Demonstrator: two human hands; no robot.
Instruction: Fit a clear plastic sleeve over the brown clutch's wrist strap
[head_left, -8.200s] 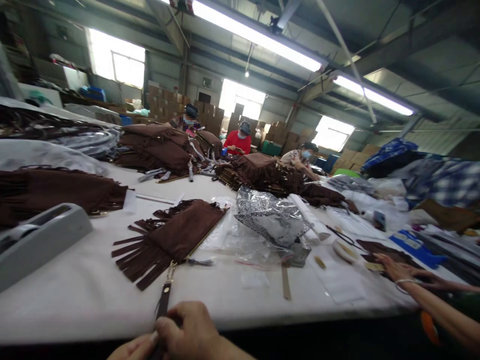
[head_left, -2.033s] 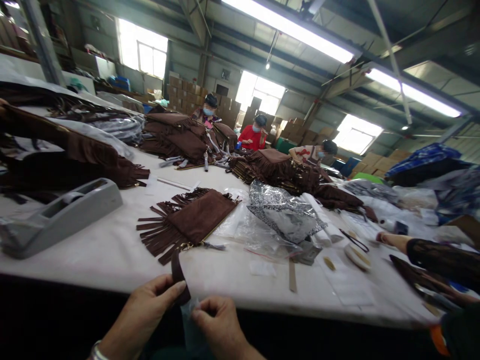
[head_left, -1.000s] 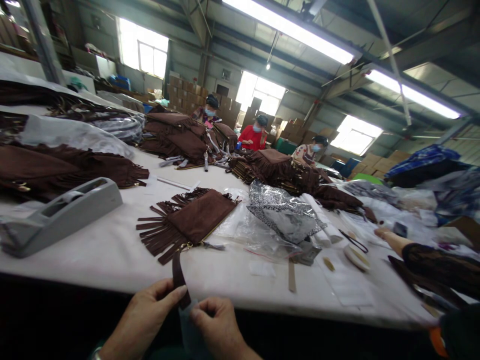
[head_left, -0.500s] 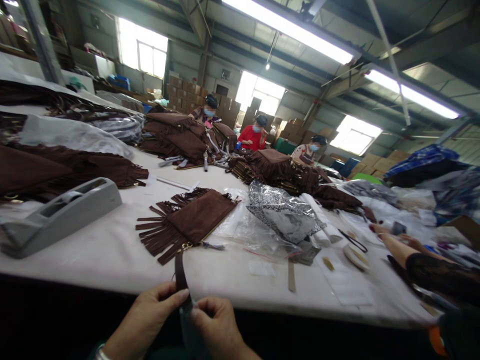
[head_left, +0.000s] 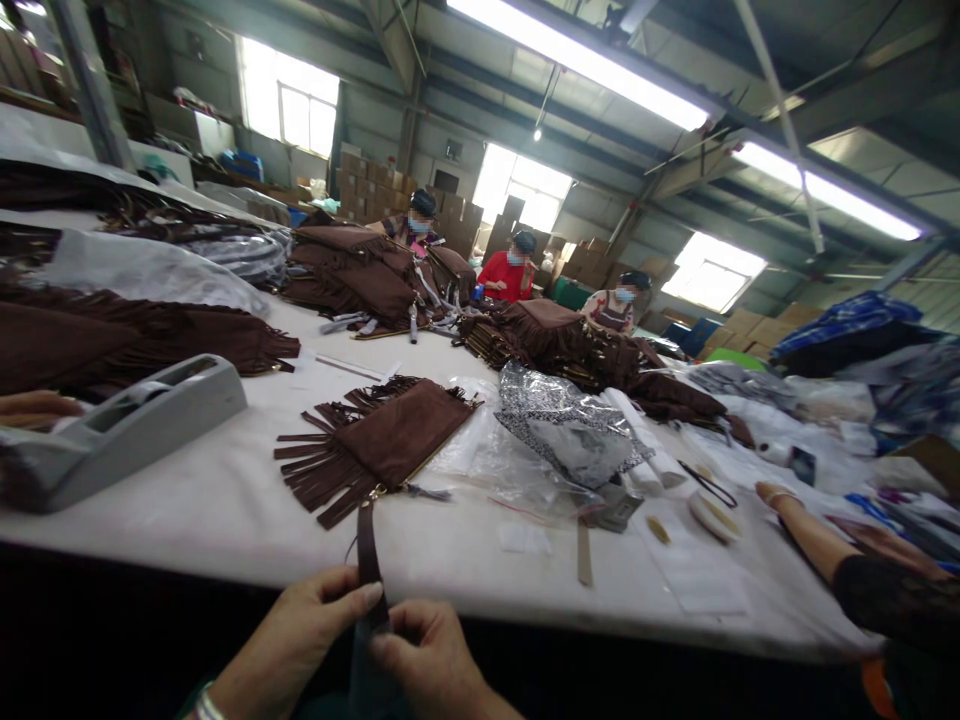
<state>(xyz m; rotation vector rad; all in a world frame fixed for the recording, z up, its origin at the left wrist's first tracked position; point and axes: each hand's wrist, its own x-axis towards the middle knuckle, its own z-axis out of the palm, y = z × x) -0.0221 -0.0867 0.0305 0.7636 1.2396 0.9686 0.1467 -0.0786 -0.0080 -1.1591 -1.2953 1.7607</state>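
A brown fringed bag (head_left: pixel 401 432) lies on the white tabletop, its fringe spread to the left. From the gold-coloured clasp at its near corner, a dark brown strap (head_left: pixel 367 550) runs over the table's front edge. My left hand (head_left: pixel 311 625) pinches the strap between thumb and fingers. Just below and to the right, my right hand (head_left: pixel 431 645) is closed on the strap's lower part, where a greyish, filmy wrapping (head_left: pixel 367 680) hangs down. The fingertips partly hide where strap and wrapping meet. A grey tassel (head_left: pixel 427 493) rests beside the bag.
A grey tape dispenser (head_left: pixel 142 430) stands at left, another person's hand (head_left: pixel 37 408) behind it. Clear plastic bags (head_left: pixel 570 430) lie right of the bag. Piles of brown bags (head_left: pixel 555 335) stand behind. A co-worker's arm (head_left: pixel 814 535) reaches in from the right.
My right hand has shifted slightly left and down along the strap. Another person's hand has appeared behind the tape dispenser. The co-worker's arm at right has changed position.
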